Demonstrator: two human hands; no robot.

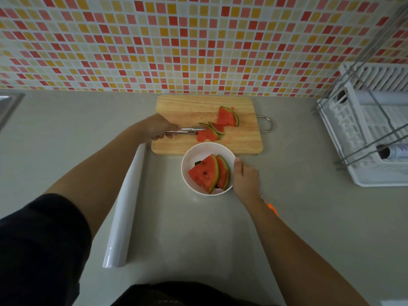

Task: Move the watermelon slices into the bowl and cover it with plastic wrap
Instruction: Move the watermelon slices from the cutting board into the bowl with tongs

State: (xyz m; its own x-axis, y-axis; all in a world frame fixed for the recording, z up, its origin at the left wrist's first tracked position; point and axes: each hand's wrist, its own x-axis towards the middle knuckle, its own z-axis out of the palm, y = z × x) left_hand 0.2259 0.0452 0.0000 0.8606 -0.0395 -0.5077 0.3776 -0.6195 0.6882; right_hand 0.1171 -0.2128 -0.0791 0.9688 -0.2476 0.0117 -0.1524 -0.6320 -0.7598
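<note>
**Tongs at the cutting board, bowl steadied at its rim**

A grey countertop [298, 217] runs under a red, orange and white mosaic tile wall [198, 40]. A white dish rack [373, 138] stands at the far right, and a long white roll of plastic wrap [124, 208] lies on the counter under the left forearm. Something small and orange [272, 209] shows just behind the right wrist.

On the pale wooden cutting board [189, 109], several red watermelon slices with green rind [220, 124] lie near its middle. The left hand [157, 127] grips metal tongs [187, 131], whose tips touch the nearest slice. Just in front of the board, the round white bowl [198, 151] holds two watermelon wedges [209, 173]. The right hand [246, 177] rests against the bowl's right rim, fingers curled around its side.
</note>
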